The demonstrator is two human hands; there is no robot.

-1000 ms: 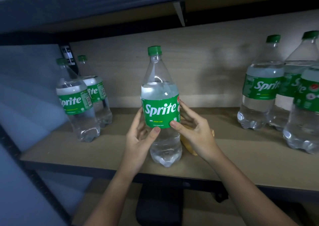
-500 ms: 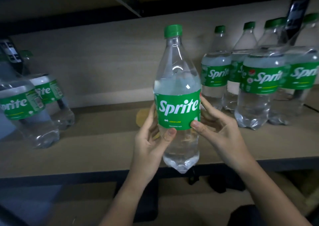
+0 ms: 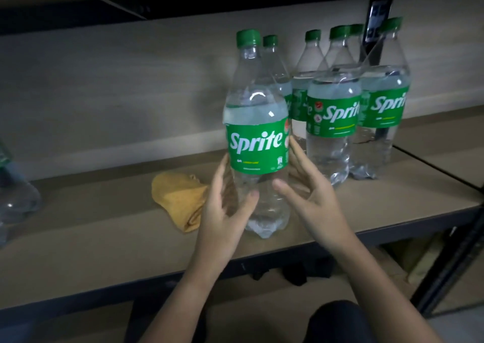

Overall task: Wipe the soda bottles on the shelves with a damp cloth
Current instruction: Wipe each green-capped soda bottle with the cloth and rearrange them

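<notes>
A clear Sprite bottle (image 3: 256, 133) with a green cap and label stands upright near the front of the wooden shelf (image 3: 104, 238). My left hand (image 3: 225, 206) curls round its lower part, thumb on the front and fingers behind. My right hand (image 3: 311, 193) is beside the bottle on the right with fingers spread and straight; its fingertips reach the label's edge and its thumb is off the plastic. A crumpled yellow cloth (image 3: 180, 198) lies on the shelf just left of my left hand, held by neither hand.
Several more Sprite bottles (image 3: 332, 117) stand bunched close behind and to the right, against the back panel. Part of another bottle (image 3: 13, 193) shows at the left edge. A black upright post (image 3: 377, 28) stands behind the group. A lower shelf lies below.
The bottle has moved right, close to the bunched bottles, and come down onto the shelf. My right hand has let go of the label and spread. The yellow cloth has come into view.
</notes>
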